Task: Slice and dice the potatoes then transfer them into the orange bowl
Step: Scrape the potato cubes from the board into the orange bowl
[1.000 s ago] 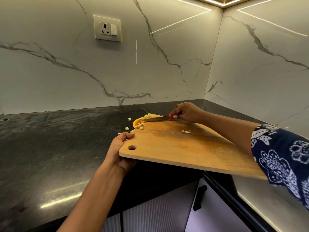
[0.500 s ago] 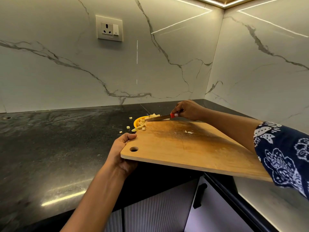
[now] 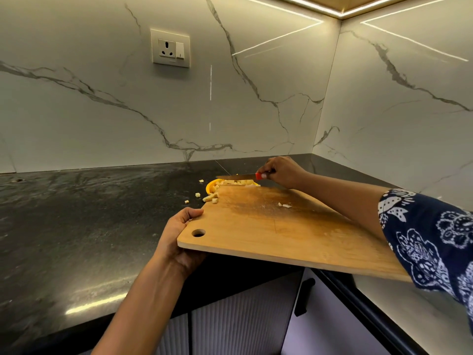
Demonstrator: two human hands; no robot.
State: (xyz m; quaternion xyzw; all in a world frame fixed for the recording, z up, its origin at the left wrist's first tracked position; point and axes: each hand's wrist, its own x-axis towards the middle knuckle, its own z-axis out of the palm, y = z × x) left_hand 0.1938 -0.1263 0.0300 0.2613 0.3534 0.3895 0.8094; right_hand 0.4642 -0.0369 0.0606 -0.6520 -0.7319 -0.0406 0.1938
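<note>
Left hand: fingers curled together over the near-left edge of the one board, palm beneath it, just beside the single hole. The board was held off the bench, its far corner over the bowl.

Right hand: fingers clamped round the red handle of the one knife. The blade ran left from these fingers, along the board's far edge and above the bowl.

One orange bowl stood beyond the left fingers and left of the right fingers, mostly hidden by the board. The dice heaped in it, under the blade, were too crowded to count.

A small cluster of pieces clung to the board's far-left corner. Three loose pieces lay on the bench, beyond the left fingers and just beside the bowl. Two small bits lay on the board, nearer than the right fingers.
</note>
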